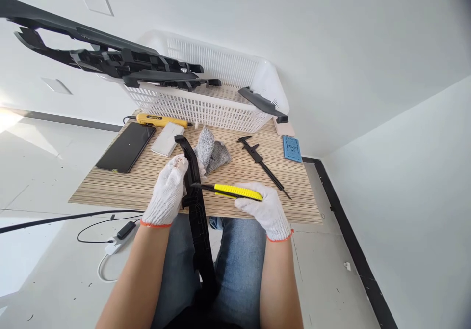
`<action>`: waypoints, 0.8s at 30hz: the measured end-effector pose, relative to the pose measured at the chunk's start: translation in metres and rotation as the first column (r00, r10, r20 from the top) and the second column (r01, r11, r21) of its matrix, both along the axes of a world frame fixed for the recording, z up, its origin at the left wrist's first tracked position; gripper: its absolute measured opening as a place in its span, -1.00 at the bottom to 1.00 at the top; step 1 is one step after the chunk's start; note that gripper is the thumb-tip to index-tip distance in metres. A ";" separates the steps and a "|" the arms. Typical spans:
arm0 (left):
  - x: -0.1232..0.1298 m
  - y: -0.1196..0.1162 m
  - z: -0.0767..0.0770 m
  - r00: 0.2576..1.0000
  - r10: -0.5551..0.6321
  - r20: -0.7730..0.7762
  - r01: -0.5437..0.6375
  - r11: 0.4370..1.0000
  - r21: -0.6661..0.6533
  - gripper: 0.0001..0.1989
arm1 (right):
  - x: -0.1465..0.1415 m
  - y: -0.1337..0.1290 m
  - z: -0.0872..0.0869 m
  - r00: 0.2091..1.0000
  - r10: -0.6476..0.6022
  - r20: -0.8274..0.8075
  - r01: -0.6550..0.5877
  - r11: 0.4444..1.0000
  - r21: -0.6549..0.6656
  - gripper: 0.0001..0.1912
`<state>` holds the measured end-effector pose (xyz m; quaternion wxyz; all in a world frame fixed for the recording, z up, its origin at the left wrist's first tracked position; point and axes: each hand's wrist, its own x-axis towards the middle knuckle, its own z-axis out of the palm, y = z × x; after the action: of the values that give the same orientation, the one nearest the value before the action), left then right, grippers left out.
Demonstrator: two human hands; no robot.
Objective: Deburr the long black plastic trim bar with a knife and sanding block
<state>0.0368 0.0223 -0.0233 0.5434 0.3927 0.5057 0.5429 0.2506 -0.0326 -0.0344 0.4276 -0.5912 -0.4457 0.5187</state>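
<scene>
A long black plastic trim piece (pixel 198 221) stands slanted over the table's front edge, its lower end between my legs. My left hand (pixel 167 186), in a white knit glove with an orange cuff, is closed on its upper part. My right hand (pixel 265 208), gloved the same way, grips a yellow utility knife (pixel 239 191). The knife's dark blade points left and reaches the trim piece; whether it touches or only overlaps it, I cannot tell. Behind the trim piece lies a crumpled grey cloth (pixel 217 157).
On the striped table (pixel 235 206) are a black phone (pixel 127 147), a white box (pixel 168 139), a yellow tool (pixel 162 120), black calipers (pixel 261 162) and a blue card-like item (pixel 292 148). A white basket (pixel 206 113) behind holds several black trim pieces (pixel 121 59). Cables (pixel 73 216) hang at left.
</scene>
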 end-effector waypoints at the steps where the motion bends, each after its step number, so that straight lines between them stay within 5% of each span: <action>1: 0.003 0.002 0.003 1.000 0.001 0.004 -0.001 1.000 0.007 -0.57 | -0.001 0.001 0.000 1.000 -0.001 0.001 0.001 1.000 0.010 -0.51; 5: 0.014 0.024 0.020 0.996 -0.079 -0.040 0.080 0.997 0.006 -0.63 | -0.002 0.012 0.002 0.992 -0.126 -0.003 0.126 0.991 0.046 -0.50; 9: 0.022 0.051 0.030 0.974 -0.200 -0.108 0.207 0.977 0.058 -0.62 | 0.008 0.028 0.007 0.996 -0.009 0.094 0.008 1.000 0.017 -0.55; 11: 0.023 0.057 0.030 0.959 -0.220 -0.177 0.229 0.973 0.035 -0.56 | 0.014 0.033 0.005 0.983 -0.082 0.162 0.072 0.995 0.069 -0.56; 24: 0.022 0.042 0.021 0.932 -0.273 -0.238 0.246 0.960 -0.137 -0.51 | 0.025 0.022 -0.008 0.991 -0.045 0.126 0.047 0.999 -0.010 -0.54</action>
<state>0.0586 0.0641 -0.0021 0.5610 0.4932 0.5426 0.3843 0.2756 -0.0107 -0.0425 0.4068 -0.6355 -0.4547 0.4731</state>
